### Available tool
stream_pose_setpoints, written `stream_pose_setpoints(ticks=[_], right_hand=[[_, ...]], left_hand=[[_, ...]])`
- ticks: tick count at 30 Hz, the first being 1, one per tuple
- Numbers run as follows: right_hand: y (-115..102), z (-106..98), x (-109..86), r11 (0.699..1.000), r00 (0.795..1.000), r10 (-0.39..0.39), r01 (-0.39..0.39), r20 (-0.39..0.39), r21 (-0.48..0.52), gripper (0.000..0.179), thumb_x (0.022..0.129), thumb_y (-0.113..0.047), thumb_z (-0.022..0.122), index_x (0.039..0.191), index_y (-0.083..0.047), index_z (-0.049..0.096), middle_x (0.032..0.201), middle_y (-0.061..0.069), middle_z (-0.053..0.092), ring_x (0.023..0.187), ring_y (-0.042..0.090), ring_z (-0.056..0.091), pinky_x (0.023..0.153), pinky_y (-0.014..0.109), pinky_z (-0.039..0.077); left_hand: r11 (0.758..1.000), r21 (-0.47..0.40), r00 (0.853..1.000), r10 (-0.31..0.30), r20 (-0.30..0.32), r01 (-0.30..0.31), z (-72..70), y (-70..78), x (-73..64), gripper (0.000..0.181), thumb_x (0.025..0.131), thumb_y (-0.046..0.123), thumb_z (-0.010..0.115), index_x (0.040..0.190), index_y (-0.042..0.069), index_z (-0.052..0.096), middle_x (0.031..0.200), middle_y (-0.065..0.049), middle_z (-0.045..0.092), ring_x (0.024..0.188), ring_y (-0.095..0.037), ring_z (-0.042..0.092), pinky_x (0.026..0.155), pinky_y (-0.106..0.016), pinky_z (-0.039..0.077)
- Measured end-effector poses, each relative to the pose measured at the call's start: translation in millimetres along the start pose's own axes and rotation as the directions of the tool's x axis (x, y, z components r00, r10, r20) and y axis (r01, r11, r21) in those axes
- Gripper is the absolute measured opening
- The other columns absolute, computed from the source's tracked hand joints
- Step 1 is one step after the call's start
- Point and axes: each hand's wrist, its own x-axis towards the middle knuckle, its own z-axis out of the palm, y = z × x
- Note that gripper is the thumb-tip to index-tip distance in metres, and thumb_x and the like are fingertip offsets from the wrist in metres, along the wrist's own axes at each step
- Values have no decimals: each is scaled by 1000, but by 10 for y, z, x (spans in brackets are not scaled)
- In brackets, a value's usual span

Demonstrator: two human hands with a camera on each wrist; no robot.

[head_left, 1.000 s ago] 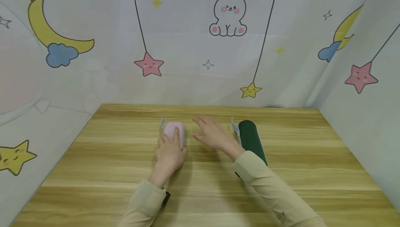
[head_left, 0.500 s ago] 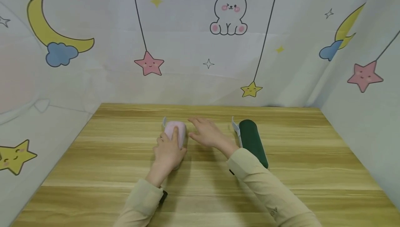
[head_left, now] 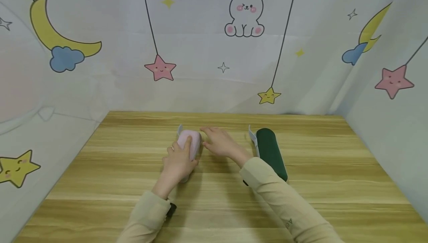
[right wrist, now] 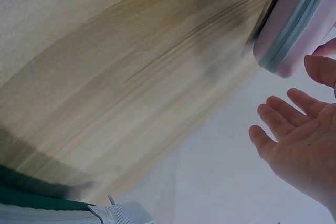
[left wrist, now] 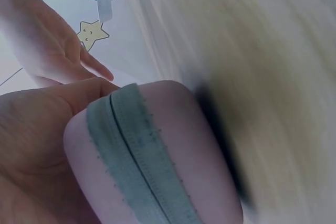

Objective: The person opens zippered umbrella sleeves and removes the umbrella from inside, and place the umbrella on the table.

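A pink zip case (head_left: 196, 141) with a grey-green zipper band lies under my left hand (head_left: 177, 165), left of the table's middle. That hand grips it from above, thumb on the right side and index finger stretched along the top. Its zipped end faces the left wrist view, where the case (left wrist: 205, 145) has a dark shadow beside it; I cannot tell whether it is off the table. Just right of the case, my right hand (head_left: 220, 142) is held with fingers extended and holds nothing. In the right wrist view, that hand's fingers (right wrist: 278, 121) are apart from the case.
A dark green zip case (head_left: 271, 152) with a pale tab (head_left: 252, 135) lies on the wooden table (head_left: 311, 161), to the right of my right hand. A white cloth (head_left: 207, 94) printed with stars and a rabbit hangs behind the table and along its sides.
My left hand has shifted the pink case slightly to the right and turned it a little. The right hand has drifted left, closer to it. The green case has stayed in place.
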Motion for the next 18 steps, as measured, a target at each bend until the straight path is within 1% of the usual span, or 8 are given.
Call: stream_pose_setpoints(ticks=[5, 11, 14, 18], right_hand=[[-1, 32, 31, 1000, 1000, -13, 13, -9, -9, 53, 97, -22, 57, 145, -8, 39, 149, 11, 43, 136, 31, 44, 112, 47, 36], [-5, 61, 58, 1000, 1000, -6, 6, -12, 6, 52, 97, -21, 57, 145, -9, 40, 150, 10, 43, 137, 30, 43, 113, 46, 35], [-5, 81, 77, 1000, 1000, -2, 2, -4, 23, 52, 97, -21, 56, 145, -9, 40, 149, 11, 43, 138, 29, 41, 114, 45, 34], [0, 95, 87, 999, 1000, 1, -1, 1, 46, 51, 98, -20, 54, 145, -8, 40, 148, 12, 44, 138, 29, 41, 114, 45, 34]], left_hand=[[999, -24, 1000, 28, 11, -27, -17, -66, 14, 82, 84, 33, 71, 151, 10, 30, 121, -36, 46, 102, -45, 52, 72, -57, 51], [997, -43, 996, 67, 53, -65, -64, -148, 28, 83, 84, 34, 71, 151, 13, 29, 118, -32, 47, 98, -41, 51, 72, -56, 50], [995, -57, 994, 84, 73, -80, -86, -186, 31, 80, 85, 30, 70, 152, 15, 28, 119, -32, 46, 98, -40, 49, 72, -54, 49], [991, -78, 989, 116, 94, -109, -107, -220, 43, 79, 85, 25, 69, 152, 17, 29, 123, -31, 44, 101, -40, 48, 72, -52, 48]])
